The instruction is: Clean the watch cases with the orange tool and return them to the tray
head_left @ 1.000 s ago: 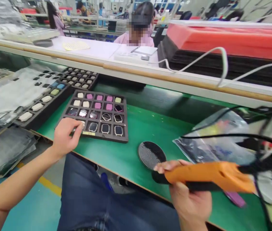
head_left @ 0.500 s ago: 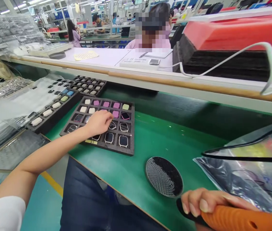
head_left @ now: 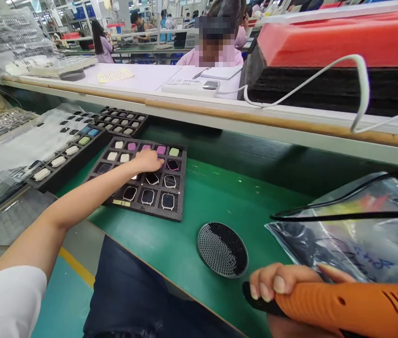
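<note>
My left hand point(head_left: 148, 161) reaches over a black foam tray point(head_left: 179, 185) of small watch cases, its fingers curled down onto a pink case in the second row. I cannot see whether it grips the case. White, pink and dark glass-faced cases fill the tray's cells. My right hand point(head_left: 283, 287) is wrapped round an orange power screwdriver point(head_left: 350, 308) at the lower right, held above the green mat point(head_left: 220, 197). A round black perforated disc point(head_left: 222, 249) lies on the mat just left of that hand.
More foam trays point(head_left: 65, 155) of parts and clear plastic sheets lie to the left. A clear plastic bag point(head_left: 354, 239) with black cables lies at the right. A wooden-edged shelf point(head_left: 255, 119) runs across behind, with red and black foam stacks point(head_left: 329, 61). A person sits opposite.
My left hand has moved from the tray's near left corner up to the pink cases in the second row. The right hand still holds the screwdriver, now lower in view.
</note>
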{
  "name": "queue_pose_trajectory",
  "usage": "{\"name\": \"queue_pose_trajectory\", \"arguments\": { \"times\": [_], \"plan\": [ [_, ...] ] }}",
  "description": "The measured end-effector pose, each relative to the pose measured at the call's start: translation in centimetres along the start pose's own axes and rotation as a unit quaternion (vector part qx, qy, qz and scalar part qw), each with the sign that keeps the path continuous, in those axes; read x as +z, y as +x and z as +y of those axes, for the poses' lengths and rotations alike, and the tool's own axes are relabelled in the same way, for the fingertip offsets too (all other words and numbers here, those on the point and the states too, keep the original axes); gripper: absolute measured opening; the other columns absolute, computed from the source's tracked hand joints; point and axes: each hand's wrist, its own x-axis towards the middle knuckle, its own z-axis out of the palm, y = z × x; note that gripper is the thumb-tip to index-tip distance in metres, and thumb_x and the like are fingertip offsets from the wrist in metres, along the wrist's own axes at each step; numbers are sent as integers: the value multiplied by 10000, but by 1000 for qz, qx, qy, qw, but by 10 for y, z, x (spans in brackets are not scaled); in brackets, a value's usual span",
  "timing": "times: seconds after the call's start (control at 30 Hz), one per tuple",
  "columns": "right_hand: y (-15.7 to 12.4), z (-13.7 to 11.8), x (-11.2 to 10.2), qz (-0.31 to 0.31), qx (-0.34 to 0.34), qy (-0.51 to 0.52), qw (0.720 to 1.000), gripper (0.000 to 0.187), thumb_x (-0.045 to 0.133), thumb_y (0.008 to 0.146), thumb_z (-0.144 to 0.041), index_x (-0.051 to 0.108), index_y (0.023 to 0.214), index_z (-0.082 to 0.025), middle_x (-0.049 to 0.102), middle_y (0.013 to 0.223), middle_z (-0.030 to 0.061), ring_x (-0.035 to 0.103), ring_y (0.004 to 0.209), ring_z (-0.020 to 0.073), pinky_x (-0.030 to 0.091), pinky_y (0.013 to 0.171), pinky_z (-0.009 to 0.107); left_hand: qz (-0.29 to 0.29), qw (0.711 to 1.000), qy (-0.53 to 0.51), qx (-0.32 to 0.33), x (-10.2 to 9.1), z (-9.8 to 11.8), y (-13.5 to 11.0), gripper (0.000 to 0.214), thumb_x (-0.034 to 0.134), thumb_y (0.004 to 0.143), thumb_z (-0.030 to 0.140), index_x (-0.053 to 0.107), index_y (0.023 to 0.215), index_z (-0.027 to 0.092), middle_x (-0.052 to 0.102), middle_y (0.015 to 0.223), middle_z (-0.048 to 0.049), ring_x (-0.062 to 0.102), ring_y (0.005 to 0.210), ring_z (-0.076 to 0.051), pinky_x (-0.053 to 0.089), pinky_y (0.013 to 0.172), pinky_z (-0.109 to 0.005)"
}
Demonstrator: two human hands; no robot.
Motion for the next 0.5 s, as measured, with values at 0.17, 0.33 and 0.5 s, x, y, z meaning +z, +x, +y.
{"name": "queue_pose_trajectory", "arguments": {
  "times": [0.17,0.33,0.5],
  "plan": [
    [3,-14,17,-11,-30,21,999,366,697,933,-639,697,1119,-324,578,774,-15,582,631,166,547,517,329,16,999,-22,-19,-4,20,-10,383,795,1001,421,697,1237,137,750,1247,-126,727,1155,-280,593,1063,-519],
    [3,-9,20,26,-59,0,998,556,754,877,-723,605,1258,-347,596,866,-51,582,591,133,540,509,321,95,990,-94,50,-17,27,-71,435,780,990,368,624,1360,203,773,1181,-95,739,1116,-319,569,1052,-501],
    [4,0,36,41,-78,6,996,570,790,865,-718,579,1263,-368,592,882,-65,598,623,128,557,523,304,-7,929,-248,275,28,45,-186,178,673,1075,404,679,1221,302,769,1119,-30,763,974,-227,635,848,-358]
  ]
}}
